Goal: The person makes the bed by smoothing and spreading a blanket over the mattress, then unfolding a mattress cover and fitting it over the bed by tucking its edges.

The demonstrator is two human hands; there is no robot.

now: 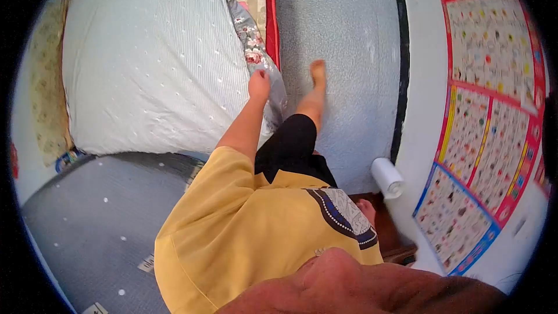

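Note:
My left hand (259, 85) is at the end of my bent-down arm, its fingers curled closed beside the bed's edge. Behind it in the view lies a grey cloth with pink flowers (253, 43); whether the hand touches it I cannot tell. Anything inside the fingers is hidden. On the other side of my yellow shirt, a small part of what looks like my right hand (366, 209) shows over dark brown wood (388, 227). Its fingers are mostly hidden by the shirt.
A pale striped bedcover (145, 58) spreads at the left, above a dark grey dotted cover (99, 209). My bare foot (317, 72) is over the light blue floor (354, 52). A white roll (387, 178) stands by the wall, where picture posters (494, 52) hang.

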